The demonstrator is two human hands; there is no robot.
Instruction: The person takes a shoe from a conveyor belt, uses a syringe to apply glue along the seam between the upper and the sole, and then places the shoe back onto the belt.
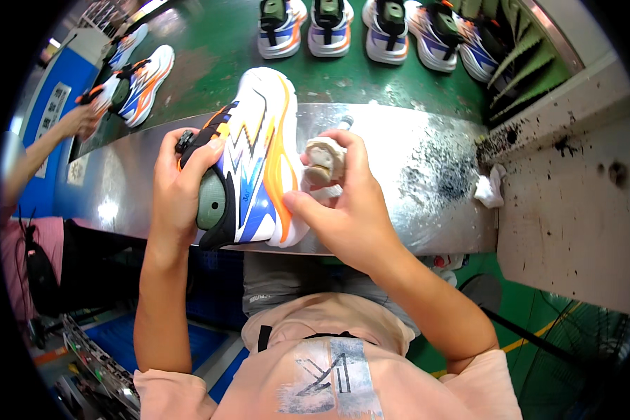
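Note:
A white, blue and orange sneaker is tilted over the metal bench, toe pointing away, its side turned up. My left hand is closed on its black collar and laces. A green shoe last with a small round hole fills the shoe's opening. My right hand grips a worn, off-white and brownish lump just right of the midsole; its exact kind is unclear. The right thumb tip touches the orange and white midsole, or lies very close to it.
The shiny metal bench strip has black specks on its right. White crumpled scrap lies against a stained panel. Several similar sneakers stand on the green surface beyond. At left, another person's hand reaches to a sneaker.

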